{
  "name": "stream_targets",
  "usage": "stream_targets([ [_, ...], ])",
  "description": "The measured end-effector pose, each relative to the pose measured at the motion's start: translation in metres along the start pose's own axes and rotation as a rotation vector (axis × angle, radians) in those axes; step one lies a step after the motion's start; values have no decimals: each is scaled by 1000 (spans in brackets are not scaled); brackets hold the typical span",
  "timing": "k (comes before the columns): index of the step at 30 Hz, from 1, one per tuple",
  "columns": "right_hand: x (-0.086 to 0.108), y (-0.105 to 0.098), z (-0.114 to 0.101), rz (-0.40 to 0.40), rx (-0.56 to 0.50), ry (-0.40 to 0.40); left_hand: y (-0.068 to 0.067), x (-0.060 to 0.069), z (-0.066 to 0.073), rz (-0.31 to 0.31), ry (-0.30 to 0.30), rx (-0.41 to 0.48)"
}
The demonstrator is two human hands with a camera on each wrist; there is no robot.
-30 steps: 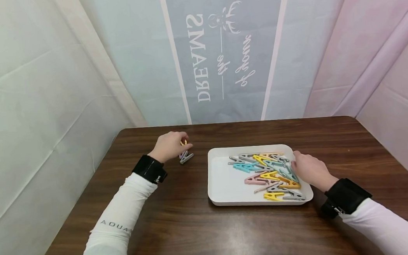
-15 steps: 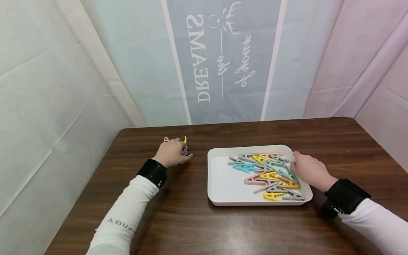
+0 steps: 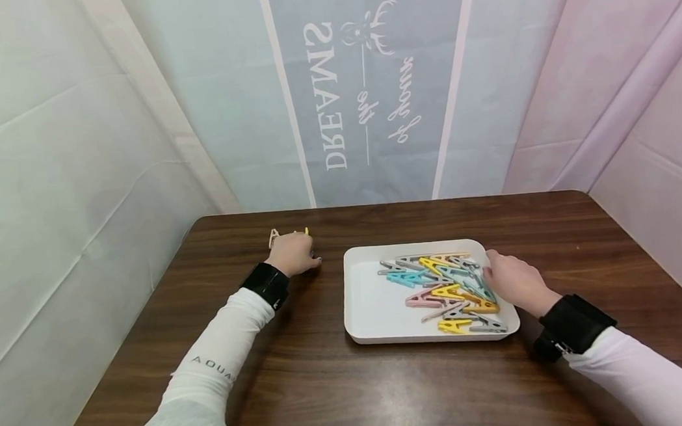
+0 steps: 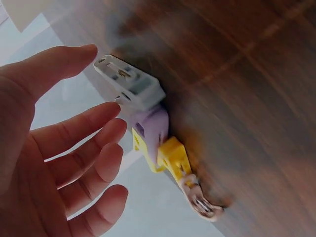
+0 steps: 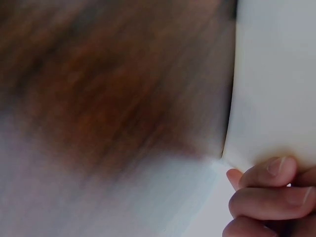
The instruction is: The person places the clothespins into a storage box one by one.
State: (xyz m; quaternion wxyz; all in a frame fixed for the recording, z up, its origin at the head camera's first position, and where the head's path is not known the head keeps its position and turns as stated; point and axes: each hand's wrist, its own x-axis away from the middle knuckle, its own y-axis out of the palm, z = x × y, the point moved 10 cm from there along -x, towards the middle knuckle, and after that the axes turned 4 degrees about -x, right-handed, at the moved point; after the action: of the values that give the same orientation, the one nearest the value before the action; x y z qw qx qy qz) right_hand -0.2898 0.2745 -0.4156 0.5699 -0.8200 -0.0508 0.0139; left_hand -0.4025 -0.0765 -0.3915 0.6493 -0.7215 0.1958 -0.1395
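Observation:
At the far left of the table, my left hand reaches over a short row of clothespins. In the left wrist view, its thumb and spread, slightly bent fingers stand around a grey clothespin, with no firm pinch visible. A purple clothespin, a yellow clothespin and a beige clothespin trail behind it; the head view mostly hides them under the hand. My right hand grips the right rim of a white tray, fingers curled at its edge in the right wrist view.
Several clothespins lie heaped in the tray's right half, among them blue, pink and yellow ones. The brown wooden table is bounded by a printed cloth at the back and pale cloth at both sides.
My left hand has shifted right and slightly nearer, from the yellow clothespin to the grey one, uncovering the beige clothespin. The right hand keeps hold of the tray.

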Motion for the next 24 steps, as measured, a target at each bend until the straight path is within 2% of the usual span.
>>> stream_targets([
  [4,0,-1,0,-1,3,6,1,-4,7,-24,-2,-9],
  [8,0,0,0,-2,6,10,1,-6,12,-54,-32,-3],
  [16,1,-1,-1,-5,6,13,0,-5,9,-77,-97,18],
  [24,0,1,1,-8,7,23,4,-4,8,-87,-98,64],
])
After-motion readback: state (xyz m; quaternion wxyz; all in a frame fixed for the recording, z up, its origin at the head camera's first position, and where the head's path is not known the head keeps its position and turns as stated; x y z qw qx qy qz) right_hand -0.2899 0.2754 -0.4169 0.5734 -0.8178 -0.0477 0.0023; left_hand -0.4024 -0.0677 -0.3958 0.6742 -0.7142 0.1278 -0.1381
